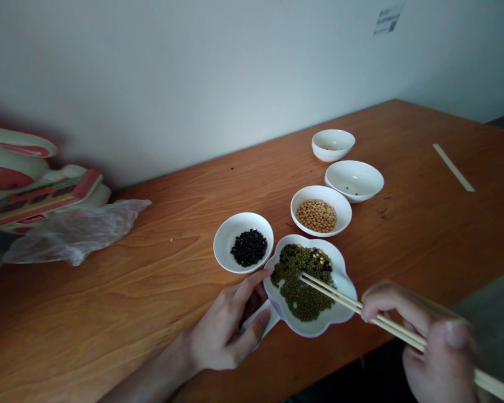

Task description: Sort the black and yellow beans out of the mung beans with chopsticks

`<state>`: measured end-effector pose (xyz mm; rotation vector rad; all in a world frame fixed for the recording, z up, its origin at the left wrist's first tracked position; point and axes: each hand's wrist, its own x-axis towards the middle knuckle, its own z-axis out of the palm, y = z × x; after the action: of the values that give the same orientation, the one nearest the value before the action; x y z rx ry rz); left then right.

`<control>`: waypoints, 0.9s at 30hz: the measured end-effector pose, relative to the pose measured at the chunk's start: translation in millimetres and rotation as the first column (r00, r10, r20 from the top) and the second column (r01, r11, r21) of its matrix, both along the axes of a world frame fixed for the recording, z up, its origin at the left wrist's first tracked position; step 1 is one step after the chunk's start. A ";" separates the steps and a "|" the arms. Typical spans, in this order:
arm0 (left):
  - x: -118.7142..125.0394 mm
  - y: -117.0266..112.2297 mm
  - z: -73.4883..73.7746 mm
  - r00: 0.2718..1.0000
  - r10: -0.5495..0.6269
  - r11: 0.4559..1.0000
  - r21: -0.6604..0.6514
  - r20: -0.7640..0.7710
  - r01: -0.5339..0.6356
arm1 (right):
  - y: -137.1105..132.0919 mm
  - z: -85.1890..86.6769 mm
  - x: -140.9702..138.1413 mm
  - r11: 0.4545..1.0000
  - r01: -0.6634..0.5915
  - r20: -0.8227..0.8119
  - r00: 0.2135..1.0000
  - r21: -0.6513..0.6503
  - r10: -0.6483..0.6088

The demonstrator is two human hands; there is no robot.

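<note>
My left hand (227,324) grips the handle and rim of a white flower-shaped dish (345,294) with a lilac edge. The dish holds a mixed heap of green mung beans (302,299), with black and yellow beans among them. My right hand (420,336) holds a pair of wooden chopsticks (386,319), and their tips rest over the heap. Beyond the dish, a white bowl (227,238) holds black beans, and another white bowl (340,215) holds yellow soybeans. Further back stand two nearly empty white bowls (355,180) (331,144).
All of this stands on an orange wooden table (151,280), with a wall behind it. A crumpled plastic bag (71,232) and stacked printed packaging (25,179) lie at the left. A pale wooden strip (453,167) lies at the right. The table's near edge runs below my right hand.
</note>
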<state>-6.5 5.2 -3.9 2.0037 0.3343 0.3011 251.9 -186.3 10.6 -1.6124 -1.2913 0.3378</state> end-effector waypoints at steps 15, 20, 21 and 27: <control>0.1 -0.2 -0.8 1.000 -0.002 1.000 -0.010 -0.003 0.002 | -4.9 10.8 -6.5 0.976 0.214 0.038 0.976 -0.048 -0.213; -0.1 -0.1 -1.3 1.000 -0.009 1.000 -0.024 0.002 0.009 | -9.2 6.2 -5.7 0.979 0.166 0.073 0.985 -0.121 -0.158; 0.1 -0.1 -0.9 1.000 -0.012 1.000 -0.021 0.006 0.012 | -9.4 4.7 -4.5 0.978 0.166 0.066 0.985 -0.127 -0.158; 0.9 -0.3 0.8 1.000 -0.012 1.000 0.008 0.022 0.012 | -5.3 2.8 2.9 0.997 0.043 0.072 0.997 -0.065 -0.039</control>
<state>-5.5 4.9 -3.1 2.0083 0.3076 0.3172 254.7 -191.6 13.4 -1.7185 -1.3104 0.3039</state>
